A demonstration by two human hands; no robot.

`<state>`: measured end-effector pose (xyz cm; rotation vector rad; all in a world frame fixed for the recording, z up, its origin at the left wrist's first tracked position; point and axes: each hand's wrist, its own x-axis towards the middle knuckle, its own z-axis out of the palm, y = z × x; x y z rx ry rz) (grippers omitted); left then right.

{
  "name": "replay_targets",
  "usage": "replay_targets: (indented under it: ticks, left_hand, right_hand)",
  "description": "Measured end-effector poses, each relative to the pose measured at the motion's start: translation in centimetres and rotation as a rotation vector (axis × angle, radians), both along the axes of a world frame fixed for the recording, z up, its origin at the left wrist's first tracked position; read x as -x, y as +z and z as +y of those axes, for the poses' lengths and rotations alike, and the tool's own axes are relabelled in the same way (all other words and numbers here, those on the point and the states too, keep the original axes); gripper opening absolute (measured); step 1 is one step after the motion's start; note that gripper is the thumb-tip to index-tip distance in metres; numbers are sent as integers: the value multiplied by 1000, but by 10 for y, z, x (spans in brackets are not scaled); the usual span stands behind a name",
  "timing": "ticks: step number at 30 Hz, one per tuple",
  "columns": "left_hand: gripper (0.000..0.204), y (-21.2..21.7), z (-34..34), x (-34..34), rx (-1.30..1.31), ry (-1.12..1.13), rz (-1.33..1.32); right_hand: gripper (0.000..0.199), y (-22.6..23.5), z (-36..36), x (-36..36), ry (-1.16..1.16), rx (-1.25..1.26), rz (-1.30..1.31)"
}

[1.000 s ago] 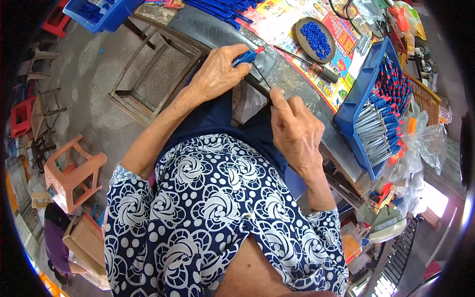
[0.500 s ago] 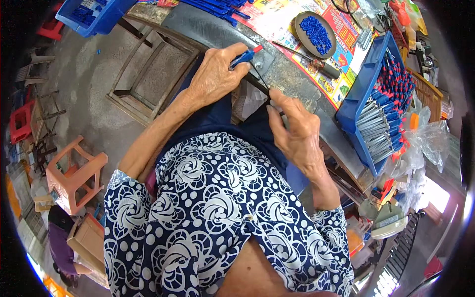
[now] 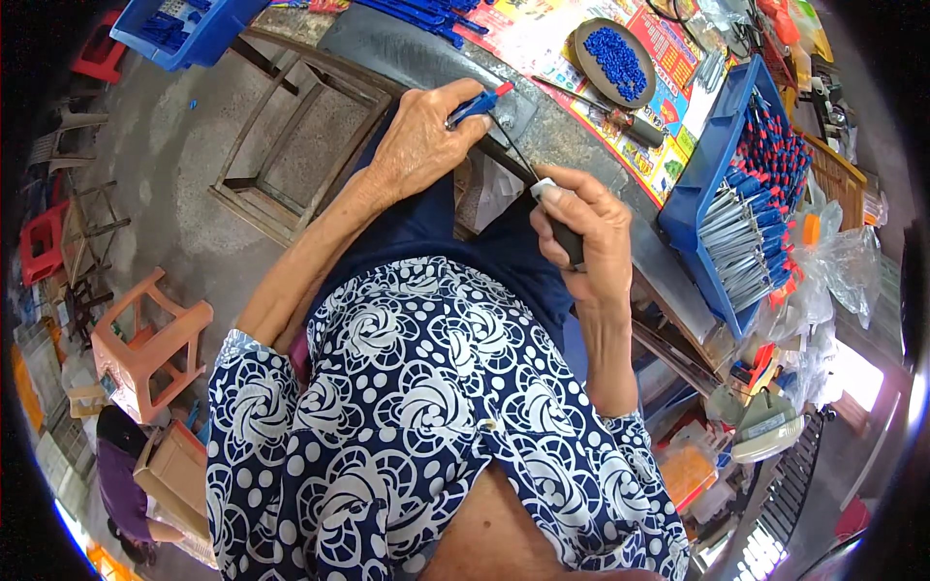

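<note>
An orange plastic stool stands beside red stools.

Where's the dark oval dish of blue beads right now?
In the head view, the dark oval dish of blue beads sits at top centre-right on the colourful printed sheet, beyond the right hand, left of the blue plastic tray.

A single view — a wide fisheye camera worn on the person's head — looks steeply down over the chest and lap. The left hand and right hand sit close, near frame centre. The workbench runs along the upper right; straight edges bend toward the dark circular rim — floor fills the left.
</note>
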<state>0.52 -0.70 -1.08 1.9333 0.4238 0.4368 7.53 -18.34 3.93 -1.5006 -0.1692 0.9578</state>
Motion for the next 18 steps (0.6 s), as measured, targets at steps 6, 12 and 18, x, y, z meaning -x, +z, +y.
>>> replay_targets:
  ticks: [6, 12, 18]
  left_hand:
    - [24, -2, 0, 1, -150, 2, 33]
    - [26, -10, -4, 5, 28, 34, -22]
    - [26, -7, -6, 6, -7, 6, 33]
  right_hand:
    - [25, -4, -4, 0, -50, -223, 521]
    - [29, -13, -6, 6, 21, -119, 208]
    - [30, -20, -8, 15, 22, -114, 154]
